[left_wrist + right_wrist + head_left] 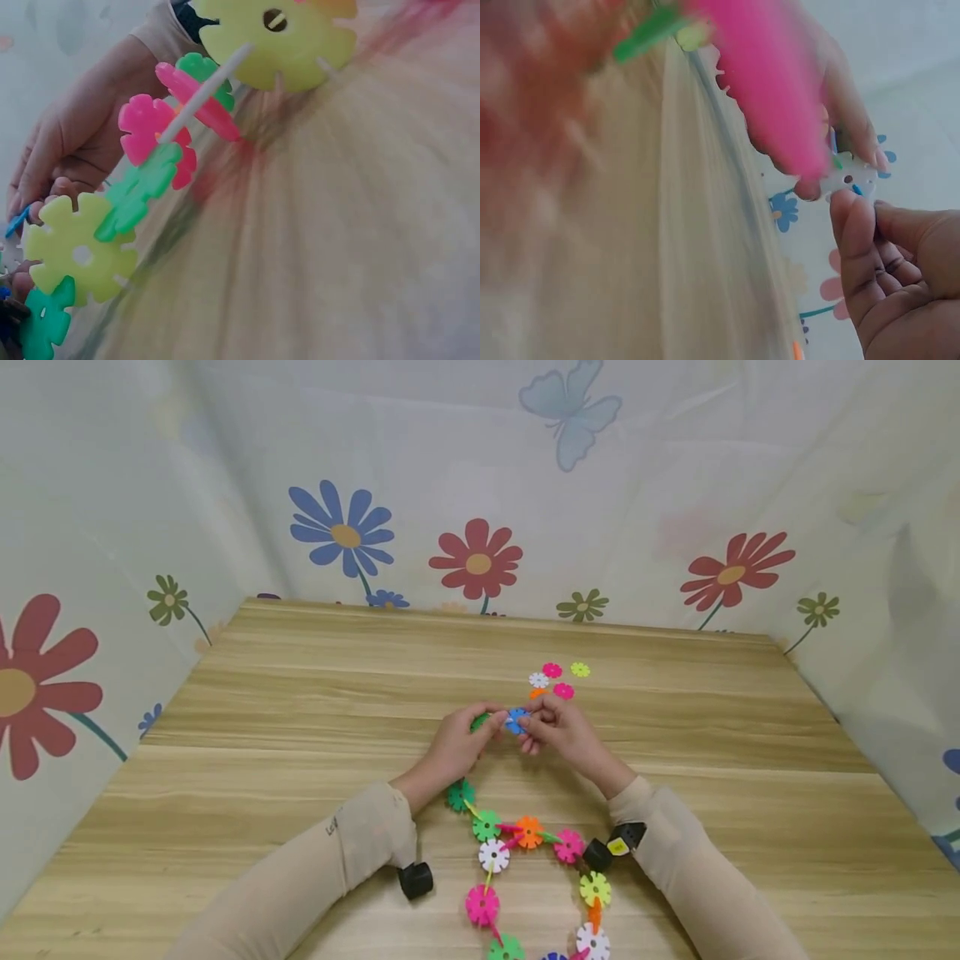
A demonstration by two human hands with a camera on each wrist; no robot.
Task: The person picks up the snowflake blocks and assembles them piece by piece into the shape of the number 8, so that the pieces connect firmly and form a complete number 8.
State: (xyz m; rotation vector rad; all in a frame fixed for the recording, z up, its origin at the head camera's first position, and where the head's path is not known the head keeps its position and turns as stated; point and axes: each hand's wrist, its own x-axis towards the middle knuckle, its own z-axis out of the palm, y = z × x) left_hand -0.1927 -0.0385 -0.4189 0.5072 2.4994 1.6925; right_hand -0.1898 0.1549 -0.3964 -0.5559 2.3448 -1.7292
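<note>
My left hand [459,742] grips the end of a chain of notched plastic snowflake discs. A white snowflake disc [861,177] is between its fingers in the right wrist view, and a green disc [478,722] shows beside them in the head view. My right hand [567,735] pinches a blue snowflake disc [514,718] between thumb and fingers. The blue disc touches the white one at its rim; how deep the slots mesh is hidden by the fingers. From the left hand the chain runs down toward me, with a yellow disc [64,244] hanging near the hand.
Linked discs, among them an orange disc [528,832] and a pink disc [482,904], form a loop on the wooden table [300,727] between my forearms. Several loose discs, including a yellow disc [581,669], lie beyond my hands. A flower-printed cloth [420,460] hangs behind.
</note>
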